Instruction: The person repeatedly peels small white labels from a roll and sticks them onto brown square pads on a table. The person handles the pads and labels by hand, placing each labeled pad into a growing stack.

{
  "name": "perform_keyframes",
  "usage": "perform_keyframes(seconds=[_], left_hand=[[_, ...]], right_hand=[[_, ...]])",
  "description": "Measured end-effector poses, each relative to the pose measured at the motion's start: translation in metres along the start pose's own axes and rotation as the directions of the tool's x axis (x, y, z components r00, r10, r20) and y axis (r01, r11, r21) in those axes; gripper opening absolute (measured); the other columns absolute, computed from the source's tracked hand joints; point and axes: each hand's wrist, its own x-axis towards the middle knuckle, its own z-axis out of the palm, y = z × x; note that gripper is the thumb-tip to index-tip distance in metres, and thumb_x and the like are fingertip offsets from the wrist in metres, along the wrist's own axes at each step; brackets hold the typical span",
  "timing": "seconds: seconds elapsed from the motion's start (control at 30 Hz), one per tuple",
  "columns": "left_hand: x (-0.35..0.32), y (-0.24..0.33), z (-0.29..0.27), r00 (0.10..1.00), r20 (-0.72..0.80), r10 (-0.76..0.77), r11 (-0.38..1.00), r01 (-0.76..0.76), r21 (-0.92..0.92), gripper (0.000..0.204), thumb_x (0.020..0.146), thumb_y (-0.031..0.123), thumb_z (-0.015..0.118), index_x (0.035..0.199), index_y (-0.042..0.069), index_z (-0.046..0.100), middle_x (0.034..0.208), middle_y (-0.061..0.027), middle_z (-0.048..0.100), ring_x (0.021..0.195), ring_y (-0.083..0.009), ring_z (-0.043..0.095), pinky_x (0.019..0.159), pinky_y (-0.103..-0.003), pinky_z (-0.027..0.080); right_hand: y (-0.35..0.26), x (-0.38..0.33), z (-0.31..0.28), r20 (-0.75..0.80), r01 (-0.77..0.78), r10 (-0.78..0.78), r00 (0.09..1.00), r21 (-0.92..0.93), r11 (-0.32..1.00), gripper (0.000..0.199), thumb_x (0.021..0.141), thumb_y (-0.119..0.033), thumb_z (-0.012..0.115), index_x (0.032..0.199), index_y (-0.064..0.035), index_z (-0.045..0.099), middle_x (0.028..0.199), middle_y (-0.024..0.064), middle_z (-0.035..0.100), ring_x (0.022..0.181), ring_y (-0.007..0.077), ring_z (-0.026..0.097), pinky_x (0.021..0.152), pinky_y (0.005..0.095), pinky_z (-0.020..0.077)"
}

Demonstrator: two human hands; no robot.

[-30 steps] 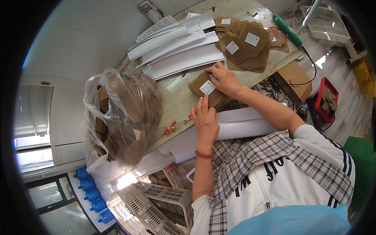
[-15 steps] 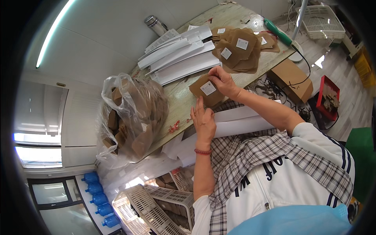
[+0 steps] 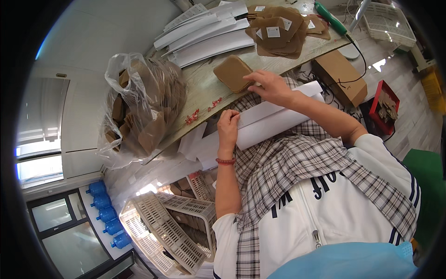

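Note:
My left hand [image 3: 227, 129] has its fingers curled and pinched at the left edge of a white paper sheet [image 3: 274, 110] lying across my lap. Fingers apart, my right hand [image 3: 272, 87] hovers by the right edge of a small stack of brown rounded-square pieces [image 3: 232, 73] at the table's near edge. Whether its fingertips touch the stack I cannot tell. No label shows on the stack's top piece. Farther back lies a pile of similar brown pieces [image 3: 278, 42], several bearing white square labels.
White paper strips [image 3: 209, 35] lie at the table's back left. A clear plastic bag [image 3: 144, 107] of brown pieces stands at its left end. A green-handled tool [image 3: 331, 18] with a cord lies at the right. White crates [image 3: 167, 232], a cardboard box [image 3: 339, 76] and a red tray [image 3: 384, 107] are lower down.
The labelled piece between my hands is gone from the near stack, and another label shows atop the far pile. My left hand has moved down to the white sheet. The view has shifted.

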Motion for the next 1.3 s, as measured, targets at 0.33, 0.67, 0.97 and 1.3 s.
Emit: perform_keyframes(seconds=[0.33, 0.67, 0.97, 1.3], left_hand=[[-0.004, -0.028, 0.003, 0.984, 0.098, -0.148, 0.957, 0.167, -0.237, 0.037, 0.088, -0.008, 0.049, 0.123, 0.001, 0.058, 0.093, -0.0068, 0.063, 0.088, -0.0145, 0.06, 0.083, -0.029, 0.05], [-0.001, -0.033, 0.005, 0.983, 0.089, -0.159, 0.951, 0.177, -0.254, 0.034, 0.088, -0.01, 0.052, 0.119, 0.0, 0.059, 0.093, -0.0063, 0.064, 0.088, -0.0138, 0.06, 0.082, -0.028, 0.05], [0.0, -0.034, 0.006, 0.98, 0.061, -0.19, 0.939, 0.199, -0.281, 0.031, 0.086, -0.012, 0.055, 0.114, 0.0, 0.062, 0.091, -0.0055, 0.065, 0.087, -0.0125, 0.061, 0.081, -0.027, 0.05], [-0.002, -0.031, 0.006, 0.963, 0.165, -0.211, 0.903, 0.257, -0.343, 0.023, 0.092, -0.006, 0.055, 0.112, -0.002, 0.065, 0.096, -0.0045, 0.067, 0.087, -0.0109, 0.061, 0.079, -0.025, 0.049]], right_hand=[[0.013, -0.053, 0.075, 0.022, 0.4, -0.402, 0.915, -0.17, 0.901, 0.022, 0.083, -0.017, 0.074, 0.105, -0.0137, 0.072, 0.096, 0.0014, 0.066, 0.092, 0.0225, 0.063, 0.083, 0.0365, 0.0476], [0.01, -0.056, 0.07, 0.012, 0.574, -0.593, 0.805, -0.272, 0.773, 0.027, 0.08, -0.014, 0.072, 0.107, -0.0123, 0.073, 0.111, 0.0046, 0.066, 0.095, 0.0222, 0.062, 0.087, 0.035, 0.0484], [0.012, -0.057, 0.078, -0.02, 0.502, -0.524, 0.852, -0.254, 0.827, 0.03, 0.077, -0.014, 0.075, 0.107, -0.0116, 0.072, 0.111, 0.0038, 0.066, 0.097, 0.0236, 0.063, 0.087, 0.0362, 0.0485], [0.014, -0.059, 0.098, -0.088, 0.089, -0.076, 0.993, 0.16, 0.983, 0.014, 0.079, -0.014, 0.078, 0.091, -0.0154, 0.072, 0.101, 0.0019, 0.065, 0.099, 0.0236, 0.061, 0.088, 0.0368, 0.0442]])
